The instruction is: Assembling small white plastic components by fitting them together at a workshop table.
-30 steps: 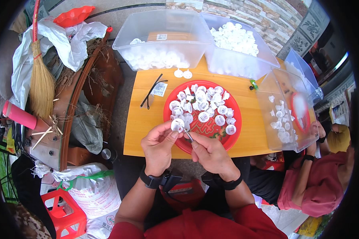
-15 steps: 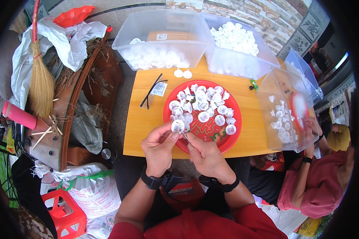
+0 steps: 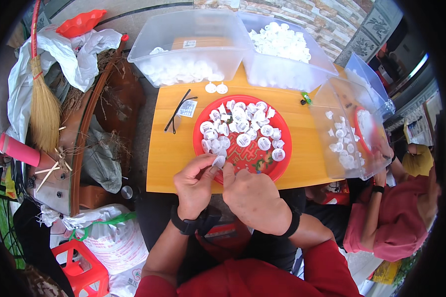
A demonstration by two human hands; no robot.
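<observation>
Thumb and forefinger of the left hand (image 3: 194, 185) pinch a white round piece (image 3: 219, 162), presumably to steady it for the right hand (image 3: 257, 203), whose forefinger is just right of it; whether those fingers grip anything is hidden. The piece sits at the left fingertips, over the near left part of a red tray (image 3: 285, 129), where similar pieces (image 3: 243, 140) lie, likely for easy reach. Farther off stand two clear bins (image 3: 158, 29).

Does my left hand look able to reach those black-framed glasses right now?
Probably yes: the tabletop leaves a path beside the red tray to the glasses, though your left hand is pinching a small white piece it might need to release.
</observation>
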